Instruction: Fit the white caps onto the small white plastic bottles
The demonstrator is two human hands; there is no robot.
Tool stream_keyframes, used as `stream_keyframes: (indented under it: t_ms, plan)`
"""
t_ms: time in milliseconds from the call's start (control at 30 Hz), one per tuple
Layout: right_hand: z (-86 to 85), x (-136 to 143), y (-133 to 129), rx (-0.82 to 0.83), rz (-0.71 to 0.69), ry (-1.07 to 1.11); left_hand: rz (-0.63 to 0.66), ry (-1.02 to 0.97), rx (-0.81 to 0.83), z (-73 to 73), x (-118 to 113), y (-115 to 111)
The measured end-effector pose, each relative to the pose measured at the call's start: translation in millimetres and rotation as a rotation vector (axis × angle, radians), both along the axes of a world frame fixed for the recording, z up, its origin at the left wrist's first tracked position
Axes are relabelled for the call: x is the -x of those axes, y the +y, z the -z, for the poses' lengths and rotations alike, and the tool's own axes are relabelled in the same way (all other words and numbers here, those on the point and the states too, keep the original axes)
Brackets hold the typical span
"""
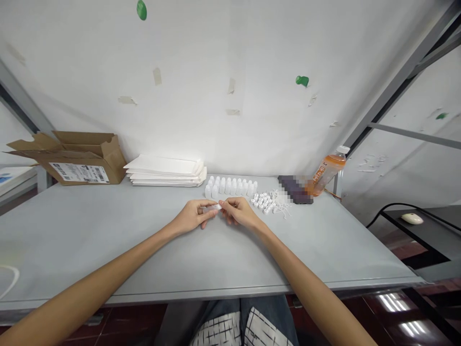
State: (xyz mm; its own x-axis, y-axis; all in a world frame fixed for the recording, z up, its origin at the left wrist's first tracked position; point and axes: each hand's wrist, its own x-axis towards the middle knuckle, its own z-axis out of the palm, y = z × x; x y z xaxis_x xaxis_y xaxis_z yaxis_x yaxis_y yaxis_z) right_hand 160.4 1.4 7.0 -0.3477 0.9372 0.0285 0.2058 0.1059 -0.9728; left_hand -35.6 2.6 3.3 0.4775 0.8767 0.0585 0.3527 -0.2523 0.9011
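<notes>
My left hand (192, 215) is closed around a small translucent white plastic bottle (208, 209), which lies on its side between thumb and fingers. At the bottle's right end, my right hand (237, 211) pinches a white piece that looks like its cap; the fingertips partly hide it. Just beyond both hands, several matching small bottles (234, 186) stand upright in rows on the grey table (173, 264). To the right of my right hand lies a loose pile of small white caps (262, 202). Thin white plastic pieces (281, 204) are heaped beside the caps.
An open cardboard box (90, 161) stands at the back left, beside a stack of white envelopes or sheets (163, 173). At the back right, an orange drink bottle (328, 170) leans by a dark, partly pixelated flat object (297, 190). A white wall (198, 129) rises behind.
</notes>
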Motion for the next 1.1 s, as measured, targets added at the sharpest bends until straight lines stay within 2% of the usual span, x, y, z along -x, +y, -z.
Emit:
stream_keyframes:
  t_ms: [133, 367, 633, 1100]
  plan:
    - [-0.8, -1.3, 0.2, 0.032, -0.013, 0.028, -0.065, 0.026, -0.005, -2.4, -0.2, -2.6]
    - [-4.2, -1.5, -1.4, 0.178, -0.075, 0.095, -0.024, -0.035, 0.026, -3.3, -1.3, -2.8]
    - [-7.7, -1.4, -5.6, 0.238, -0.120, 0.149, -0.016, -0.014, 0.017, -5.3, -1.9, -2.5]
    - [-2.6, 3.9, -5.2, 0.177, -0.128, 0.194, -0.015, -0.087, 0.067, -2.1, -1.2, -2.7]
